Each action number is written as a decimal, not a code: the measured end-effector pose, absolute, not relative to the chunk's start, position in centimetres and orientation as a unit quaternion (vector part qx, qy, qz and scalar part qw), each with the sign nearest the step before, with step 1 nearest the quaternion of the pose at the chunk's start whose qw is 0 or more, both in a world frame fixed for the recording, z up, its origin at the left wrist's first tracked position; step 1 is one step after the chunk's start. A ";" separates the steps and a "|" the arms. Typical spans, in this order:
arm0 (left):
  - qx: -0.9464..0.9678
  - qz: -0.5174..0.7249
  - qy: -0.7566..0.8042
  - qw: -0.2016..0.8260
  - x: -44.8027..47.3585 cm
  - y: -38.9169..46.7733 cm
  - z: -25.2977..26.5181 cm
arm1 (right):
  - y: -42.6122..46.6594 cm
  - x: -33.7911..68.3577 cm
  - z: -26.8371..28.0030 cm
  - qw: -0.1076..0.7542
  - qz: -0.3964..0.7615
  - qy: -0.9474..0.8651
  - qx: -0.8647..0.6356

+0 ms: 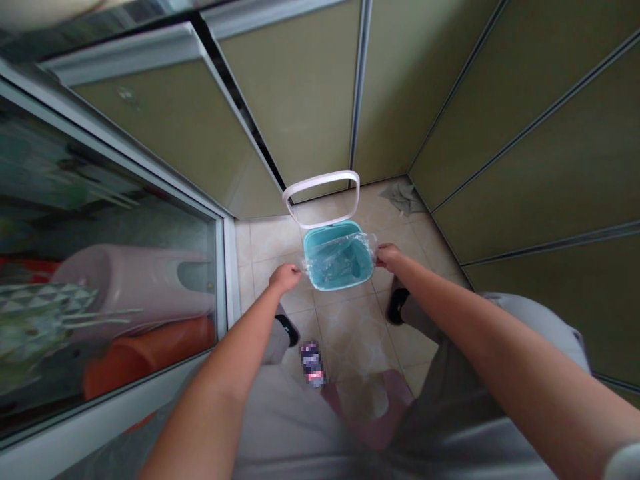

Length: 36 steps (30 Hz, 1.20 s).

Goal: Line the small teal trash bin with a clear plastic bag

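Observation:
A light blue trash bin (340, 283) stands on the tiled floor, its white rim frame (325, 179) flipped up at the back. Across its mouth stretches a clear plastic bag (335, 252). My left hand (285, 277) is closed, pinching the bag's left edge beside the bin. On the opposite side, my right hand (389, 256) grips the bag's right edge, fingers closed. The bag sags partly into the bin between both hands.
Cabinet panels (300, 100) rise behind and to the right. At left is a glass door (125, 233) with orange and pale pink containers behind it. A grey cloth (403, 198) lies near the corner. A blurred-out package (313, 364) rests near my left foot.

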<state>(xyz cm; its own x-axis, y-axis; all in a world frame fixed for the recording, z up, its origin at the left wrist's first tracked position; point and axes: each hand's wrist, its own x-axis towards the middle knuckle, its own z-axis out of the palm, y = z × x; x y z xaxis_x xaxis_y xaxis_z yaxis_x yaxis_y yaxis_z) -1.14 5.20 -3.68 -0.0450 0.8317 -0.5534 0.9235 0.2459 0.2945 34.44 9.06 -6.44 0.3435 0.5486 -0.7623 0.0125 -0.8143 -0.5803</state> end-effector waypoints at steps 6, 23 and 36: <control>0.538 0.077 0.788 0.288 -1.9 8.0 -4.3 | 11.5 34.6 -4.3 0.306 0.540 -0.168 -0.766; 0.538 0.147 0.686 0.467 -2.3 12.3 -6.4 | 14.9 34.3 -5.6 0.142 0.403 -0.482 -0.765; 0.441 0.268 0.719 0.467 -0.8 16.2 -9.2 | 16.8 36.1 -9.5 0.143 0.336 -0.459 -0.810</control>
<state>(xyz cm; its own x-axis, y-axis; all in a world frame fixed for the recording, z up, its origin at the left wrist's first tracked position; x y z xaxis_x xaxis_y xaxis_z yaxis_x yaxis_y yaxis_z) -0.79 16.17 -9.23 -0.1759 0.8830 -0.4352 0.3834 0.4686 0.7959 36.15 16.76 -9.50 0.3534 0.8390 -0.4138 0.6468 -0.5387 -0.5399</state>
